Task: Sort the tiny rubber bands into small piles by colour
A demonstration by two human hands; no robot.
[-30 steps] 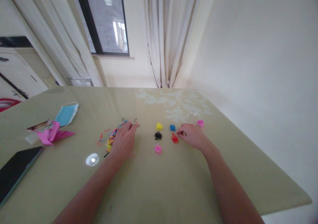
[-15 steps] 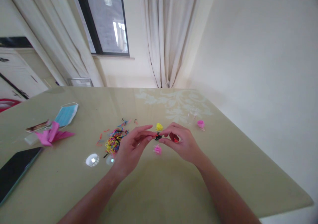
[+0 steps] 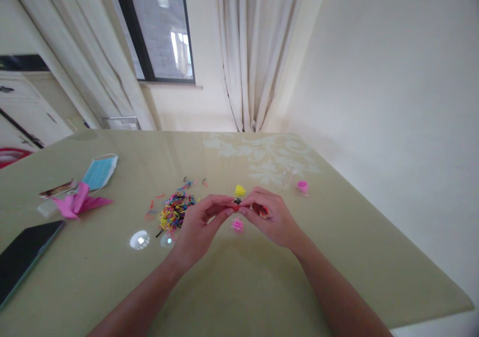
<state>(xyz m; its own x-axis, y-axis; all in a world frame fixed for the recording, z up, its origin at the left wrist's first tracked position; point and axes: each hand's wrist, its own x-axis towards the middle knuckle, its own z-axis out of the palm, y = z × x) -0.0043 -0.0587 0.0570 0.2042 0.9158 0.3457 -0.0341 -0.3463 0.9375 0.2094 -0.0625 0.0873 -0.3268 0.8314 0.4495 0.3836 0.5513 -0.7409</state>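
My left hand and my right hand meet fingertip to fingertip above the table. Pinched between them is a small red rubber band, mostly covered by the fingers. Just behind the fingertips lies a little black pile of bands, with a yellow pile beyond it. A pink pile sits on the near side. Red bands show through the gap under my right hand's curled fingers. Beside my left hand spreads a large mixed heap of coloured rubber bands, partly hidden by that hand.
The glossy table meets a wall at right. A pink cup-like piece and a clear container stand to the right. At left are a phone, a folded pink paper bird and a blue face mask.
Both hands' fingertips have come closer together and slightly lower over the red band. My left index finger, raised before, has come down. The piles on the table look unmoved.
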